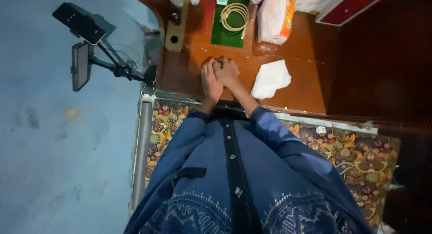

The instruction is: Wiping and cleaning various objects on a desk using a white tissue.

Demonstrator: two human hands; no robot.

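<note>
Both hands meet over the middle of the wooden desk, pressed side by side with the fingers curled inward. The left hand and the right hand close together around a small dark object, of which only a sliver shows at the fingertips. It is too hidden and too dim to tell what it is, which way it points or how its long axis runs. It sits at the fingertips just above the desk top, near the lower edge of a green mat.

A coil of pale cord lies on the green mat, looped into a rough ring. Just right of the mat stands a white and orange plastic bag, its contents not visible. A crumpled white cloth lies on the desk just right of the right hand, apart from it. At the far left of the desk a tan block with round holes holds a dark round thing in one hole. Left of the desk, two phones on a stand hang over the blue floor. A patterned mat lies under the person's blue sleeves.
</note>
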